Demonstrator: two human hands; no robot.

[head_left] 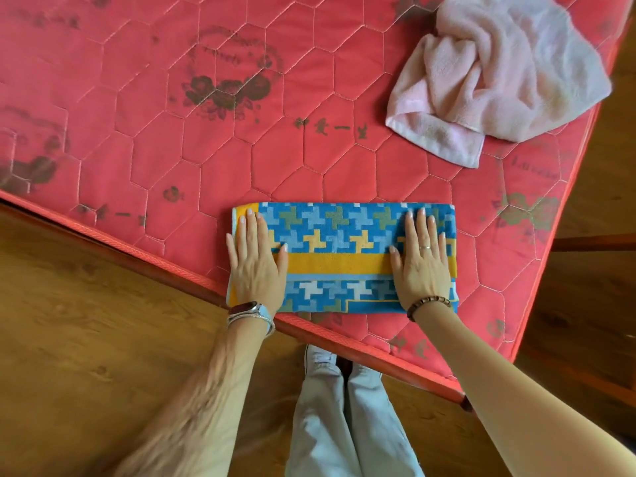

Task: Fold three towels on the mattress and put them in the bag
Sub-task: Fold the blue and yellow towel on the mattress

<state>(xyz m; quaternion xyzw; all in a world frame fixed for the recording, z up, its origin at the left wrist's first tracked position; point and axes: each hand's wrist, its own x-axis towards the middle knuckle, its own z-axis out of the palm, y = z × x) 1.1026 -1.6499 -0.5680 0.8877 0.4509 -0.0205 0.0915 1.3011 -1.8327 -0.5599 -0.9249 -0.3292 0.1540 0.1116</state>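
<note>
A blue and yellow patterned towel (339, 249) lies folded into a long rectangle at the near edge of the red quilted mattress (172, 115). My left hand (254, 259) rests flat on the towel's left end, fingers spread. Flat on its right end lies my right hand (421, 263), fingers apart too. Neither hand grips the cloth. A pale pink towel (499, 74) sits crumpled and unfolded at the far right corner of the mattress. No bag and no third towel are in view.
The mattress edge (172, 270) runs diagonally from the left down to the right, with wooden floor (86, 339) below it. My legs in light trousers (344, 425) stand against that edge. More wooden floor shows past the mattress's right side.
</note>
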